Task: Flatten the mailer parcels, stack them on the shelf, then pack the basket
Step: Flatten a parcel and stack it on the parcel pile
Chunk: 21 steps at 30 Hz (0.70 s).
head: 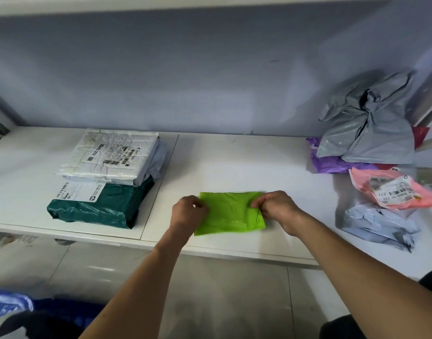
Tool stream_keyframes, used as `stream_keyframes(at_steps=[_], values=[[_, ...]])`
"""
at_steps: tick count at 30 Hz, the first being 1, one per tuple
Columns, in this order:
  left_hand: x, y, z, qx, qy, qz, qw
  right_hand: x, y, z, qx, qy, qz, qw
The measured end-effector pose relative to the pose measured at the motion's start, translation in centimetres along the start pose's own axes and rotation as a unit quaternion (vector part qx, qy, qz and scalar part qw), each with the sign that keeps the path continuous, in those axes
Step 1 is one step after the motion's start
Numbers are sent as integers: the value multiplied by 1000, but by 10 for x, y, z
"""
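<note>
The green mailer [230,212] lies lengthwise across the shelf [234,162], left hand [189,211] and right hand [274,206] pinching its opposite short ends.

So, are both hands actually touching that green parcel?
Touching. The head view shows the left hand and the right hand each pinching one end of the green mailer.

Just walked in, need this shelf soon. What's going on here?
A person holds a green mailer flat on the white shelf, left hand and right hand pinching its ends. To the left, a white parcel lies stacked above a dark green parcel. A crumpled pile of mailers lies on the right.
</note>
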State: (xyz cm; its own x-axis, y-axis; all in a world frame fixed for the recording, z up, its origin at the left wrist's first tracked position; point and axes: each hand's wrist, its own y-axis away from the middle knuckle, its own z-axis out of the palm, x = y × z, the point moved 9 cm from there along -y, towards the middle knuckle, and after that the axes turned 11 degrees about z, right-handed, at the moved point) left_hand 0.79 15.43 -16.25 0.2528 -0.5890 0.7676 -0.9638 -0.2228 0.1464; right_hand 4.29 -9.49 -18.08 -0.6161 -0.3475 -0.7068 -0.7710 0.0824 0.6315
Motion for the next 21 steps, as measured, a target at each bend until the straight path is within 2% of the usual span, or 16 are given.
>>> stream_keyframes(at_steps=[2, 3, 4, 6, 8, 10, 12, 13, 19, 21], values=[[18, 0, 7, 2, -201, 90, 975, -5, 4, -2, 37, 102, -24, 994], [28, 2, 11, 9, -293, 132, 947, -11, 9, -3, 71, 191, -35, 978], [35, 2, 16, 20, -353, 163, 921, -19, 15, -5, 120, 293, -48, 947], [47, 0, 25, 43, -374, 207, 903, -42, 30, -2, 230, 427, -128, 865], [58, 0, 40, 50, -328, 268, 904, -58, 43, 15, 275, 426, -248, 826], [57, -3, 64, -7, -316, 293, 902, -62, 43, 41, 241, 394, -331, 823], [43, -1, 89, -92, -355, 278, 888, -52, 33, 69, 176, 405, -349, 827], [36, 1, 95, -108, -370, 271, 882, -45, 29, 80, 152, 417, -340, 829], [30, 7, 93, -64, -390, 269, 878, -44, 33, 101, 171, 457, -375, 788], [31, 4, 94, -61, -385, 278, 878, -46, 32, 107, 140, 453, -379, 795]])
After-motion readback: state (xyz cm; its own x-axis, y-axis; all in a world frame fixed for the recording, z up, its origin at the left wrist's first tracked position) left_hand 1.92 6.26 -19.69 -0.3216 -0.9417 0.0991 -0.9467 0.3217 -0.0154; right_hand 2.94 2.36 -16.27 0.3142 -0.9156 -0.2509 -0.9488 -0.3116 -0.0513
